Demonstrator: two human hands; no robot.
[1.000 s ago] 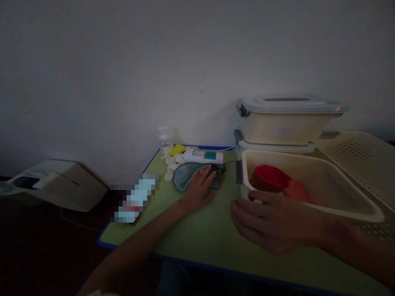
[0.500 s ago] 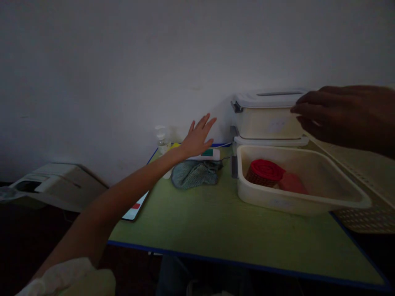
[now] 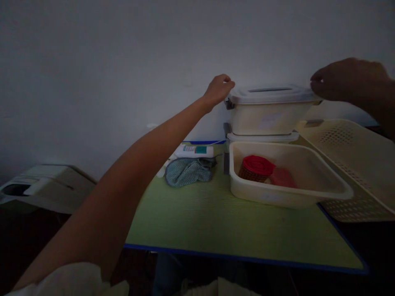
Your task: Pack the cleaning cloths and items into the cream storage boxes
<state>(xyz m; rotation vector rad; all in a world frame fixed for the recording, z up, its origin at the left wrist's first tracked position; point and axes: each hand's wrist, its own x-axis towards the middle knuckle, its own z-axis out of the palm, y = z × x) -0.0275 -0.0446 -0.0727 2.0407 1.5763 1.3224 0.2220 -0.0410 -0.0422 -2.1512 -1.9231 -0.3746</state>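
Observation:
A white lid covers the upper cream storage box, which is stacked on a second lidded box. My left hand is at the lid's left end, its fingers curled and pinched at the edge above a grey latch. At the opposite end, my right hand bends its fingers against the lid's right edge; its fingertips are dark and partly hidden. In front stands an open cream box with a red rolled item and a softer red piece inside.
A grey-blue mesh cloth and a white bottle lie left of the boxes on the green table. A cream perforated basket leans at the right. The wall rises behind; a white appliance-like object is at left.
My left hand has moved from above the cloth up and right to the lid, its spread fingers now curled. My right hand has shifted right and up to the lid's right end.

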